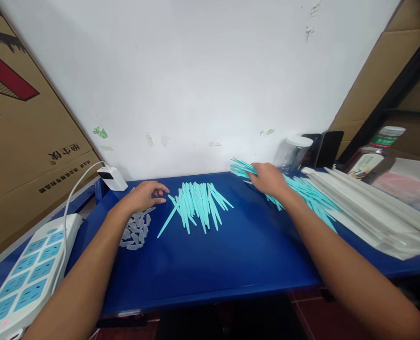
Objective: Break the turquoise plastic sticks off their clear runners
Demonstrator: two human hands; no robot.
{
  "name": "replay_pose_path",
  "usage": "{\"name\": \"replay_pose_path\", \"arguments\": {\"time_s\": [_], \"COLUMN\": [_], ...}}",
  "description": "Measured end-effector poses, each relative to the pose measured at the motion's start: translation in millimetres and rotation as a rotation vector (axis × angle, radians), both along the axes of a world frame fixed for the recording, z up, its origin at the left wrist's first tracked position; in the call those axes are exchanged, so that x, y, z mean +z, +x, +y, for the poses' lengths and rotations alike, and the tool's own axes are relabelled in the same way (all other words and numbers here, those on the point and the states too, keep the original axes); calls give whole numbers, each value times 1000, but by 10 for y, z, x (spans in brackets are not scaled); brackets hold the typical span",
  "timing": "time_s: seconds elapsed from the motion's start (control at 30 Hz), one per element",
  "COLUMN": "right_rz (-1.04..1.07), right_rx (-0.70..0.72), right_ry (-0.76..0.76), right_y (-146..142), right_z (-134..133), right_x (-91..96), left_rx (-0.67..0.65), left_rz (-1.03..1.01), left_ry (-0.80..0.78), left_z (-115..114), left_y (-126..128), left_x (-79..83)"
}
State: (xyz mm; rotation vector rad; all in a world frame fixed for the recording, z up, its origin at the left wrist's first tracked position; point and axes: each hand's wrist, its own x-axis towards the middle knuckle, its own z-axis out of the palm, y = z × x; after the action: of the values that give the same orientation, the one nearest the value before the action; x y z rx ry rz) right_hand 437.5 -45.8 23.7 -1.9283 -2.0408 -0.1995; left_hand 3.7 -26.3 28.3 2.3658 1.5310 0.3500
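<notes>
My right hand (269,179) is closed around a bunch of slim turquoise sticks (241,166), which look like eyebrow razors; their tips point left toward the wall. Under and beyond that wrist lies a larger pile of the same sticks (312,198). A fanned heap of turquoise sticks (197,205) lies mid-table, several crossing one another. Just left of this heap, my left hand (149,196) hovers with thumb and fingers apart, holding nothing. Below it and partly behind the forearm is a scatter of small translucent plastic caps (136,232).
White paper-like sleeves (369,212) are stacked at right, near a dark bottle (372,151), a clear jar (293,153) and a black phone-like slab (330,148). At left are a power strip (29,274), a white charger (113,178) with cable and a large carton (29,118). A wall (202,94) backs the blue table (210,269).
</notes>
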Motion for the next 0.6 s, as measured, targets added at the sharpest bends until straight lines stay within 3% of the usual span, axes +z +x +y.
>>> {"name": "replay_pose_path", "arguments": {"time_s": [0.1,0.23,0.33,0.47,0.6], "right_rz": [-46,-50,53,503,989], "right_rx": [-45,-93,-40,137,451], "right_ry": [-43,-39,-17,-155,-509], "right_y": [87,138,123,29,-106], "right_z": [9,48,58,-12,-136], "right_x": [40,18,14,75,117], "left_rx": [38,169,171,110,49], "left_rz": [58,133,157,74,-201], "left_ry": [-48,-256,-354,-370,-133], "left_z": [-5,-31,-47,-59,-119], "left_y": [-117,-352,-385,-250,3], "left_x": [12,89,85,50,100]}}
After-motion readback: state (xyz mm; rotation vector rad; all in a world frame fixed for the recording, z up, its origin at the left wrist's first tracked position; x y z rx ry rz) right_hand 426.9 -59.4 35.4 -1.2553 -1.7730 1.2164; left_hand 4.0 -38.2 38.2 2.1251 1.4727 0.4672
